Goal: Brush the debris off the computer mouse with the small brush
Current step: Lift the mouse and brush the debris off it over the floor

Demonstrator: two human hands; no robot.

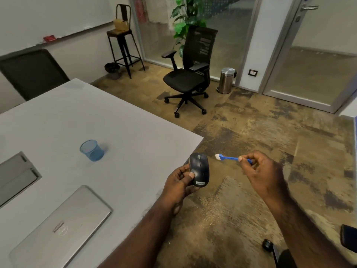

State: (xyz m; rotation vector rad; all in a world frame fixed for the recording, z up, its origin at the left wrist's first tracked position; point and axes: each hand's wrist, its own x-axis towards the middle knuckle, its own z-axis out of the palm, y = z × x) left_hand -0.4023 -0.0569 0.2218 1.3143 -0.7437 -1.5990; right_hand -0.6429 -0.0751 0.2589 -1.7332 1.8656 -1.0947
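Two hands: mouse (199, 169), brush (229, 157) apart.

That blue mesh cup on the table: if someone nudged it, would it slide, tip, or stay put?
The blue mesh cup is see-through wire mesh and seems empty, so it is probably light and would slide easily on the smooth grey table. It narrows toward its base, so a push near the rim might tip it; on its side it could roll.

Left hand (180, 182) gripping a dark computer mouse (199, 169) past the grey table (116, 122) corner, right hand (259, 171) pinching a small blue brush (229, 157), white bristles just beside the mouse, apart
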